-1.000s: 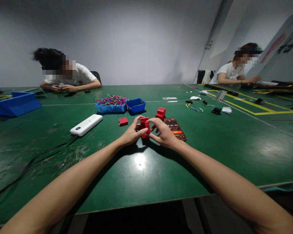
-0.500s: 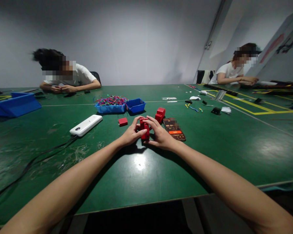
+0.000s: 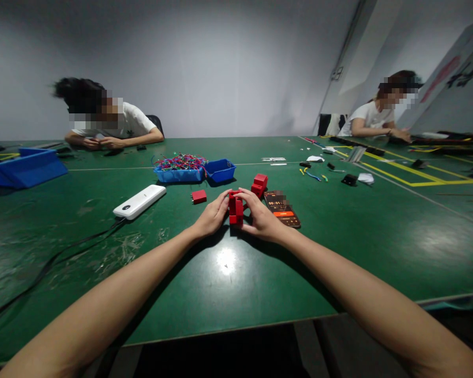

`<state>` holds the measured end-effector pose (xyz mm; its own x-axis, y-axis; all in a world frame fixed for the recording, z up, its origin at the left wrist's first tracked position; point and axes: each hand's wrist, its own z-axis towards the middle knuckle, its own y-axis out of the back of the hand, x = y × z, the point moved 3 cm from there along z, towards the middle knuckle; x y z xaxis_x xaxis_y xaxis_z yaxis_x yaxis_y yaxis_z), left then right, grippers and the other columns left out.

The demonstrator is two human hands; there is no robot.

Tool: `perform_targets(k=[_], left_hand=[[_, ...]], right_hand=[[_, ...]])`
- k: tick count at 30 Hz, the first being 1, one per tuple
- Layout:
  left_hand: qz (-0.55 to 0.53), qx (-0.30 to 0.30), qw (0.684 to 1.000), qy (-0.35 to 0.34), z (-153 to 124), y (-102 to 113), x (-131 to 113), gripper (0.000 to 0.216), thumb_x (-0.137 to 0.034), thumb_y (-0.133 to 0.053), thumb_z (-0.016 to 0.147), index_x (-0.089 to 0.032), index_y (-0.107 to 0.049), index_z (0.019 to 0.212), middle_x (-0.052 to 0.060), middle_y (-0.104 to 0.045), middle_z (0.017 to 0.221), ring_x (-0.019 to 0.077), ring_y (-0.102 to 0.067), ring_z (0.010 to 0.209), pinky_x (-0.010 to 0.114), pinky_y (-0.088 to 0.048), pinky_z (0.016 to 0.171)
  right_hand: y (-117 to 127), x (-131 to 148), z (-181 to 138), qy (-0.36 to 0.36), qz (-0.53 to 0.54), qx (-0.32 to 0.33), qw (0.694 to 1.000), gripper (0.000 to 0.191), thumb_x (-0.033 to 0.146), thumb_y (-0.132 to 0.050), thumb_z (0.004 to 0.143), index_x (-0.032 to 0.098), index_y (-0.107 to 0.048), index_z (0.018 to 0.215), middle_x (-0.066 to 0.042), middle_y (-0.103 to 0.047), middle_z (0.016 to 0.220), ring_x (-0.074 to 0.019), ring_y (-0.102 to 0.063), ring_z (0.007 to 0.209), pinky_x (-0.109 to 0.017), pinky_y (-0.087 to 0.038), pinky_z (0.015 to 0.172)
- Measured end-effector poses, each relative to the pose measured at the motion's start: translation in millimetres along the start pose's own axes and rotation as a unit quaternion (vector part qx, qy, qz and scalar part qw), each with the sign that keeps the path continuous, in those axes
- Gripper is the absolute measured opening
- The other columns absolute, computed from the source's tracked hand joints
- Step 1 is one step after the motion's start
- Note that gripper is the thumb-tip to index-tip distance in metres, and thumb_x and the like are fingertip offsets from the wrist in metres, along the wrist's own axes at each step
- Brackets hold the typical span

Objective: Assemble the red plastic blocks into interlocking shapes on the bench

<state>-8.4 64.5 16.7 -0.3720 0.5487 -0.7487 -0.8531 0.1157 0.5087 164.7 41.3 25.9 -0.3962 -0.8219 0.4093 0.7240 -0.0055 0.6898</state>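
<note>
An upright red plastic block [image 3: 235, 210] with a notched front stands between my hands at the middle of the green table [image 3: 236, 283]. My right hand [image 3: 263, 216] grips it from the right, fingers at its top and thumb low down. On the other side, my left hand [image 3: 212, 216] is closed against the block's left edge; its fingertips are partly hidden. Just behind my right hand is another red block [image 3: 259, 184]. A smaller red piece with short prongs [image 3: 199, 197] lies to the left, beyond my left hand.
A phone [image 3: 283, 209] showing a timer lies right of my right hand. Left are a white power bank [image 3: 140, 202] and its cable. Behind stand a blue bin of coloured wires [image 3: 179, 176] and another blue bin [image 3: 220, 172]. Two people sit across the table.
My left thumb has moved off the front of the red block and now lies along its left side. The block's front shows more fully. My right hand keeps its grip.
</note>
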Motion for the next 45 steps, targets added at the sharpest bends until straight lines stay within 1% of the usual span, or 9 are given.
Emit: perform_targets(k=[3,6,9,13,16,19,29,39,45], left_hand=[[0.092,-0.011,0.996,-0.008,0.0,3.4,1.4,0.050,-0.038,-0.028,0.098,-0.013,-0.048,0.136,0.014,-0.061,0.130,0.0250,-0.058,0.115,0.042,-0.041,0.104],[0.237,-0.005,0.971,-0.030,-1.0,7.6,-2.0,0.046,-0.035,-0.033,0.095,-0.015,-0.056,0.129,0.014,-0.065,0.121,0.0275,-0.057,0.112,0.046,-0.041,0.102],[0.370,-0.010,0.929,-0.021,-2.4,11.4,-2.7,0.044,-0.034,-0.046,0.089,-0.017,-0.058,0.127,0.015,-0.056,0.134,0.0330,-0.043,0.130,0.051,-0.031,0.109],[0.442,-0.020,0.893,0.082,-2.9,16.0,7.1,0.057,-0.040,-0.050,0.087,-0.012,-0.049,0.137,0.021,-0.038,0.149,0.0397,-0.027,0.141,0.055,-0.025,0.112],[0.458,-0.010,0.874,0.162,-3.0,18.5,14.8,0.067,-0.049,-0.046,0.088,-0.009,-0.042,0.142,0.024,-0.031,0.152,0.0443,-0.023,0.142,0.056,-0.024,0.111],[0.464,0.011,0.865,0.191,-2.6,20.2,17.3,0.069,-0.053,-0.041,0.090,-0.010,-0.040,0.143,0.024,-0.032,0.152,0.0450,-0.024,0.141,0.057,-0.027,0.109],[0.496,0.009,0.854,0.157,-0.3,25.7,14.4,0.060,-0.052,-0.041,0.089,-0.012,-0.048,0.134,0.022,-0.046,0.142,0.0396,-0.040,0.130,0.055,-0.038,0.099],[0.478,-0.001,0.867,0.143,0.1,24.6,17.8,0.063,-0.053,-0.044,0.088,-0.010,-0.046,0.133,0.023,-0.047,0.137,0.0379,-0.041,0.126,0.050,-0.039,0.099],[0.434,-0.006,0.893,0.114,-0.3,22.8,17.8,0.068,-0.053,-0.051,0.083,-0.008,-0.045,0.134,0.024,-0.048,0.133,0.0385,-0.042,0.124,0.050,-0.038,0.101]], right_hand=[[0.7,0.9,0.4,0.000,0.001,-0.002,1.000,0.077,0.026,-0.071,0.076,0.022,-0.030,0.141,-0.020,-0.033,0.147,-0.0309,-0.033,0.141,-0.051,-0.039,0.110],[1.2,1.8,0.7,0.001,0.002,-0.002,1.000,0.077,0.025,-0.072,0.076,0.022,-0.030,0.140,-0.019,-0.035,0.146,-0.0305,-0.033,0.141,-0.052,-0.037,0.111],[1.6,2.3,0.8,0.005,0.003,-0.001,1.000,0.077,0.027,-0.072,0.076,0.022,-0.030,0.140,-0.020,-0.035,0.145,-0.0303,-0.033,0.141,-0.053,-0.036,0.112],[1.6,2.0,0.4,0.007,0.003,0.002,1.000,0.076,0.028,-0.071,0.077,0.021,-0.029,0.140,-0.021,-0.034,0.146,-0.0307,-0.032,0.141,-0.054,-0.038,0.111],[1.3,1.7,0.1,0.002,0.006,0.002,1.000,0.077,0.028,-0.072,0.077,0.022,-0.029,0.141,-0.020,-0.033,0.147,-0.0311,-0.033,0.141,-0.054,-0.040,0.109],[1.7,2.7,0.3,-0.002,0.012,0.002,1.000,0.077,0.027,-0.071,0.077,0.023,-0.029,0.141,-0.020,-0.032,0.147,-0.0313,-0.034,0.140,-0.052,-0.044,0.105],[2.6,5.0,0.7,0.001,0.027,0.007,1.000,0.076,0.026,-0.071,0.078,0.021,-0.029,0.141,-0.021,-0.031,0.148,-0.0305,-0.035,0.139,-0.046,-0.052,0.099],[3.6,5.1,1.0,-0.001,0.025,0.007,1.000,0.077,0.025,-0.070,0.077,0.023,-0.029,0.141,-0.020,-0.032,0.147,-0.0310,-0.035,0.139,-0.049,-0.049,0.101],[3.0,3.9,0.8,-0.003,0.026,0.008,1.000,0.077,0.024,-0.071,0.077,0.023,-0.028,0.141,-0.020,-0.032,0.147,-0.0304,-0.036,0.139,-0.048,-0.050,0.101]])
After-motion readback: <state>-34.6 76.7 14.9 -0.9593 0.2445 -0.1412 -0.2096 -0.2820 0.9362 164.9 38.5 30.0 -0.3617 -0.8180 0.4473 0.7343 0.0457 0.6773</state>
